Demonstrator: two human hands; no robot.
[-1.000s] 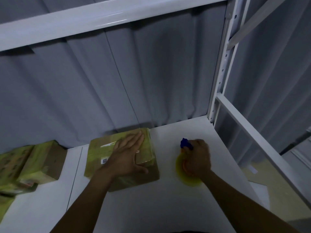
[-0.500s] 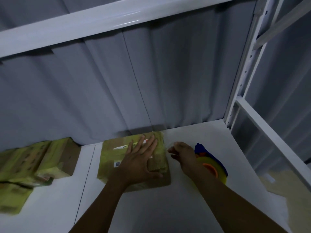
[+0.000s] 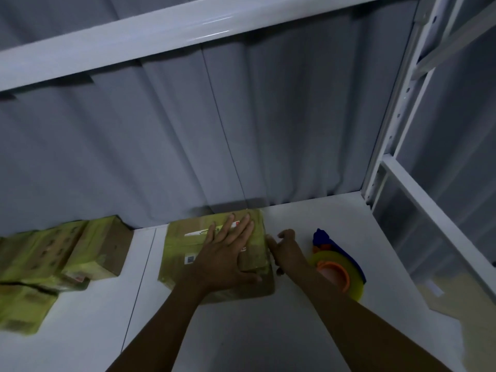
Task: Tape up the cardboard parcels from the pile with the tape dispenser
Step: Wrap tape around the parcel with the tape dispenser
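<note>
Parcel (image 3: 182, 248) lies on the shelf (image 3: 322, 216), left hand (image 3: 222, 253) flat on top, fingers straight; right hand (image 3: 285, 249) loosely curled at its right edge, gripping nothing. Likely stiff, light, tape-slick (take it by opposite sides); dispenser (image 3: 338, 267) lies just right

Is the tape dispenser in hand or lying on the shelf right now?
On the shelf: the tape dispenser lies there, right of the right hand, which holds nothing beside the parcel.
</note>
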